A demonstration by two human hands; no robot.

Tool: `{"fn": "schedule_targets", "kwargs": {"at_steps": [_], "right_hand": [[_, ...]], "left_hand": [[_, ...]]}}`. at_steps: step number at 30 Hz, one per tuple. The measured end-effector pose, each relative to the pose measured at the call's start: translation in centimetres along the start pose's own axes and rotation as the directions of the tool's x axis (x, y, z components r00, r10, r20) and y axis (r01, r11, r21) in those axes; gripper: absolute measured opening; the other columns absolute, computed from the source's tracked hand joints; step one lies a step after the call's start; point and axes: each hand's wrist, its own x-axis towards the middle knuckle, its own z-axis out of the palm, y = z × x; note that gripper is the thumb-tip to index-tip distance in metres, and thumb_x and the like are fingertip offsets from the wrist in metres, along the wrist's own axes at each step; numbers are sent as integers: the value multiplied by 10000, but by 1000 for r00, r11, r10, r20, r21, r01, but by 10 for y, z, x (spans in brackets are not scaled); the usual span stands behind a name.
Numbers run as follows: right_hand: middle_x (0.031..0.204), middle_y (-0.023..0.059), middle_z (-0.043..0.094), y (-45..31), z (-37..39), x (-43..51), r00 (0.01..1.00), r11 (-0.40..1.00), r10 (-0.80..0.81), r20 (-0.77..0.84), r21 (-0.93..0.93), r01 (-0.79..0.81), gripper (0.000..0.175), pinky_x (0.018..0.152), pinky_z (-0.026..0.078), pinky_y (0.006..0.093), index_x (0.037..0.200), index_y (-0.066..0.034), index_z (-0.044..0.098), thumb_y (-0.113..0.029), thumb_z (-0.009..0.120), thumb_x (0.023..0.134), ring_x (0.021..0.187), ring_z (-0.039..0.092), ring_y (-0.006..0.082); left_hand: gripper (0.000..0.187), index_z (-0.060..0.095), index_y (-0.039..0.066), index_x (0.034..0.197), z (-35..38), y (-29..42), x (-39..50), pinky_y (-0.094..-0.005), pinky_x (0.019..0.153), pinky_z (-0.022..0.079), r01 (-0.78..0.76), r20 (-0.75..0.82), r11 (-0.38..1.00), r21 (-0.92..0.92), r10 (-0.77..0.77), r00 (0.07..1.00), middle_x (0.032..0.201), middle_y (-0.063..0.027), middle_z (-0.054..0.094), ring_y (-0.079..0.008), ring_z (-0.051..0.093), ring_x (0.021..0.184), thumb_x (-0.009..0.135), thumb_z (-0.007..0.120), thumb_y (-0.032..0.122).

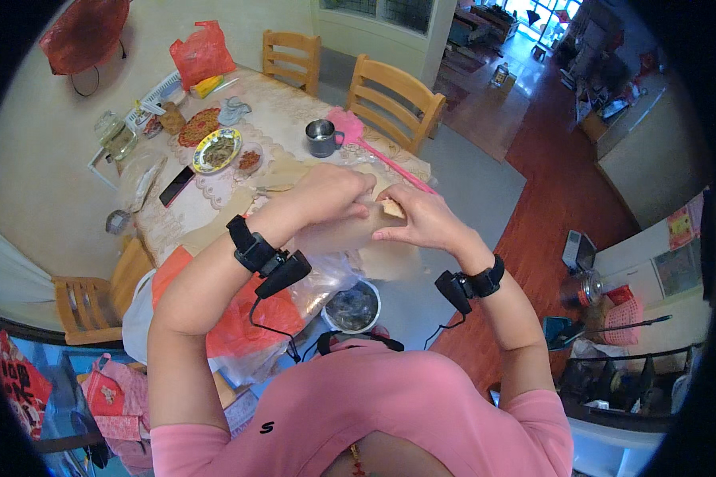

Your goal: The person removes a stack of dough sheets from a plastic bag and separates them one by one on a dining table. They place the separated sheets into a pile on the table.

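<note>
My right hand (426,220) is curved around a small pale beige piece (393,208), held between thumb and fingers. Close beside it, my left hand (337,188) is bent over with its fingers curled. Whether those fingers grip anything is hard to see. Below both hands is a thin beige sheet (349,231), blurred, its material unclear. More flat beige sheets (224,223) are spread on the table to the left, partly hidden by my left forearm. Clear plastic (328,277) lies at the near table edge.
On the patterned tablecloth (179,226) are a grey mug (321,138), a pink fly swatter (388,158), a plate of food (217,151), a small bowl (249,158) and a phone (176,186). A bucket (352,306) stands below the near edge; wooden chairs (394,98) are beyond the table.
</note>
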Motion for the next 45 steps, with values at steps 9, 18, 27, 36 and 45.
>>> {"fn": "schedule_targets", "kwargs": {"at_steps": [9,18,27,36,45], "right_hand": [[792,171,590,1,32,14,980,986,131,-152,125,-112,244,628,451,421,833,-32,570,-267,561,898,729,576,377],[693,74,538,72,66,18,751,838,523,-404,404,-367,376,611,404,311,807,27,562,-299,480,975,670,447,129],[752,47,601,166,-3,-82,198,500,866,-460,811,-305,348,625,439,351,837,-25,603,-336,499,953,672,535,174],[1308,201,480,64,3,-26,801,691,598,1,506,-516,740,981,400,332,1440,-89,312,-248,680,818,1157,509,247],[1257,216,537,60,-5,28,915,887,333,227,255,-386,746,951,415,333,1453,-205,290,-230,653,802,1098,560,276]], "left_hand": [[126,661,86,800,5,-10,-3,-446,653,495,56,192,998,11,-57,980,770,-141,659,-340,647,765,765,628,203],[110,674,94,836,21,-2,-22,-432,611,484,79,-168,980,181,-48,985,763,-160,642,-342,631,719,795,604,168],[182,671,13,958,-3,-76,-98,-303,640,491,489,-67,826,-280,-525,849,773,-70,661,-155,614,680,868,616,162],[210,660,-3,913,-7,-81,-95,-236,599,444,464,132,548,-696,-537,833,771,35,604,-36,512,699,899,622,204],[214,610,2,832,-39,-65,-88,-293,598,440,422,84,770,-479,-438,895,667,-13,574,-115,536,647,889,620,209]]}}
